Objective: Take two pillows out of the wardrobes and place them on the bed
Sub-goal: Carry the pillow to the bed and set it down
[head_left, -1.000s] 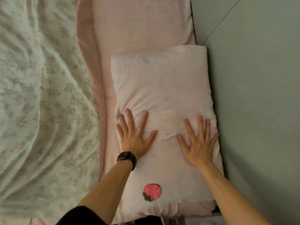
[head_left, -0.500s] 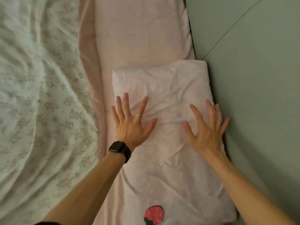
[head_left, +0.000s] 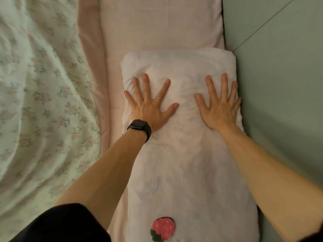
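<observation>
Both hands lie flat and spread wide on the pale pink rectangular fabric pillow (head_left: 188,163), holding nothing. With a black wristwatch (head_left: 139,127) and a thin ring (head_left: 158,97), the left hand (head_left: 150,109) presses near the pillow's left side, while the right hand (head_left: 220,105) presses near its right side, just beside the grey-green panel (head_left: 279,84). The fabric dimples round the fingers, so the palms seem to be pushing down, likely to flatten and settle the pillow where it lies. It rests lengthwise on the pink-sheeted bed (head_left: 157,23), along the bed's right edge, its long side touching the panel; a red strawberry patch (head_left: 163,227) marks its near end. A pale green floral quilt (head_left: 40,102) covers the bed's left side. By my reading this pillow is placed; a second one is not plainly visible, so half the task may remain
</observation>
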The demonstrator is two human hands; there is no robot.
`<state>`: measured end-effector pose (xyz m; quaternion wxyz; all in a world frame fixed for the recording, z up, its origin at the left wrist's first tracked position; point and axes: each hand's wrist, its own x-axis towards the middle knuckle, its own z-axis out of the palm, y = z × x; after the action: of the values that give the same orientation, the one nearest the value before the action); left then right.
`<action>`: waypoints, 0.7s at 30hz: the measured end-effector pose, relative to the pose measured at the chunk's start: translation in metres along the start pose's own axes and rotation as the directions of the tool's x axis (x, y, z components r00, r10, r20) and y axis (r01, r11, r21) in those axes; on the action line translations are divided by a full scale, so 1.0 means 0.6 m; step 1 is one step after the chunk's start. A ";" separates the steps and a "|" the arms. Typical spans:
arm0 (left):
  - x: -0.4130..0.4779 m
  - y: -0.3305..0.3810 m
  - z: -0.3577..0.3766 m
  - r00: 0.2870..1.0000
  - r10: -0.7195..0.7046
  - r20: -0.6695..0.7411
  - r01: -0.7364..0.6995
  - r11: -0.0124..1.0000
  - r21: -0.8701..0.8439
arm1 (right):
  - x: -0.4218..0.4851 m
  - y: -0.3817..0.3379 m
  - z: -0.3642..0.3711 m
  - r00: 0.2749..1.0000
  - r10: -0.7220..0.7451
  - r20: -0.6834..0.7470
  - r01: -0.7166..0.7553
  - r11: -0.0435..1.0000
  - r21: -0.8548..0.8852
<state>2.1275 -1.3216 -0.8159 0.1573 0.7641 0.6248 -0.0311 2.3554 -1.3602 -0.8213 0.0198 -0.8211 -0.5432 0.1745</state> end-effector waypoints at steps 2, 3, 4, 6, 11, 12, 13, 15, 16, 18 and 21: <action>-0.025 0.000 -0.009 0.999 0.010 -0.034 -0.010 1.000 0.002 | -0.030 -0.003 -0.007 1.000 0.004 -0.027 -0.003 1.000 0.014; -0.045 0.000 -0.011 0.998 0.019 -0.058 -0.020 1.000 -0.014 | -0.056 -0.004 -0.008 0.998 0.016 -0.052 -0.015 1.000 0.024; -0.073 0.000 -0.010 0.996 0.038 -0.080 -0.041 0.999 -0.032 | -0.092 -0.003 -0.007 0.997 0.028 -0.070 -0.026 0.999 0.027; -0.147 0.004 0.004 0.990 0.117 -0.076 -0.121 0.992 -0.046 | -0.184 0.006 0.005 0.997 0.036 -0.072 -0.035 0.999 0.016; -0.391 0.005 0.042 0.972 0.150 0.178 -0.144 0.989 -0.045 | -0.454 0.052 0.031 0.983 0.159 0.087 -0.161 0.987 0.010; -0.434 0.002 0.041 0.963 0.125 0.238 -0.120 0.992 -0.036 | -0.497 0.055 0.028 0.971 0.191 0.146 -0.192 0.981 -0.005; -0.471 -0.002 0.037 0.952 0.098 0.290 -0.094 0.995 -0.028 | -0.532 0.056 0.022 0.955 0.213 0.205 -0.212 0.977 -0.027; -0.517 -0.014 0.018 0.914 0.047 0.402 -0.049 0.999 -0.007 | -0.569 0.053 0.000 0.911 0.256 0.324 -0.240 0.967 -0.087; -0.527 -0.020 0.004 0.887 0.036 0.460 -0.046 0.999 0.009 | -0.570 0.051 -0.014 0.882 0.273 0.384 -0.245 0.962 -0.122; -0.536 -0.032 -0.033 0.824 0.042 0.566 -0.080 0.996 0.042 | -0.551 0.041 -0.053 0.812 0.310 0.495 -0.248 0.950 -0.188; -0.539 -0.049 -0.118 0.744 0.031 0.668 -0.089 0.995 0.053 | -0.509 0.001 -0.135 0.729 0.320 0.606 -0.207 0.946 -0.251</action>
<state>2.0185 -1.6023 -0.6760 0.3394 0.7281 0.5010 -0.3220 2.2745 -1.6222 -0.6647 -0.2594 -0.7798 -0.4075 0.3983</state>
